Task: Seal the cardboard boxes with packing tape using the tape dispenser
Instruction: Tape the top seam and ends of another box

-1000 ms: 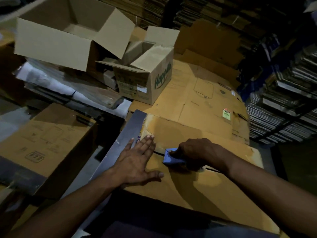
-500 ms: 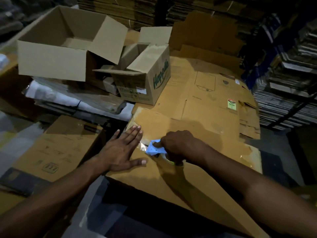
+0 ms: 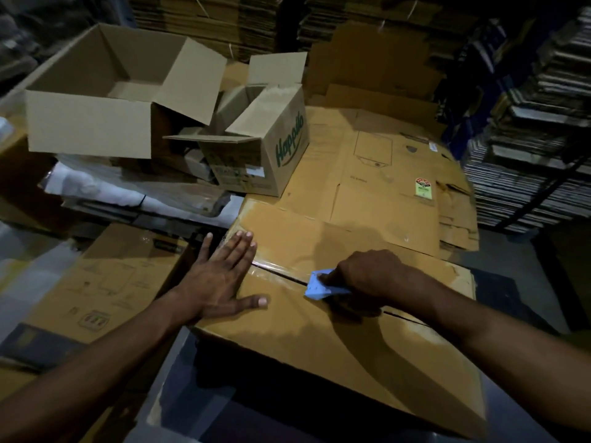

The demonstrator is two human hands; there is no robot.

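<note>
On the near cardboard box (image 3: 319, 340), the tape's starting end is being pinned at the left edge by the left hand (image 3: 220, 276), laid flat with fingers straight and together, thumb spread. It is best kept pressing there so the strip is not being lifted as it is drawn. Along the centre seam (image 3: 278, 276) a glossy band of tape seems to be lying, though the light is poor. Further right, the blue tape dispenser (image 3: 319, 284) is being gripped by the right hand (image 3: 367, 274), fingers curled round it, low on the seam; steady downward pressure is advised. Beyond, two open boxes (image 3: 256, 148) and flattened cardboard (image 3: 383, 161) are crowding the far side.
</note>
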